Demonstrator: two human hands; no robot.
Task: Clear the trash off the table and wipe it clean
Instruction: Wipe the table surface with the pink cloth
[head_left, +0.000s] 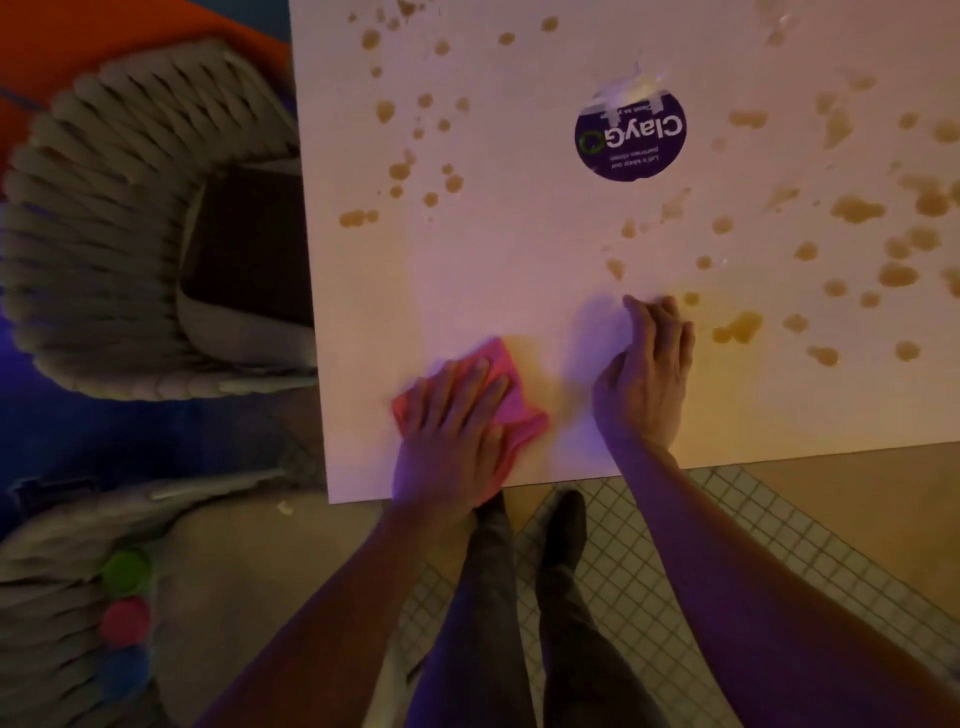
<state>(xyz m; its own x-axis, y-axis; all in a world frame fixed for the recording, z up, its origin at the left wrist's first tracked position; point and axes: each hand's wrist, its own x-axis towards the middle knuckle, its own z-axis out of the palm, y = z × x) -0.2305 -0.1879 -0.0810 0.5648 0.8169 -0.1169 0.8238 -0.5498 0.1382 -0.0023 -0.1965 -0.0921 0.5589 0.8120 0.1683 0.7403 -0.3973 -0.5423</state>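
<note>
- Low in the frame, your legs (519, 613) stand on tiled floor (649, 545) at the near edge of the surface (467, 286).
- Your left hand (452, 431) lies flat, fingers straight, pressing the pink cloth (511, 395) onto the surface, lower centre.
- Just right of it, your right hand (644, 374) rests with fingers loosely bent, holding nothing.
- Beyond, brown spill spots (857, 208) dot the upper right and centre.
- A round purple sticker (630, 137) sits at top centre.
- A woven chair (130, 218) stands at left.

Bare forearms, dark trousers (483, 623), dark shoes (566, 525)
</note>
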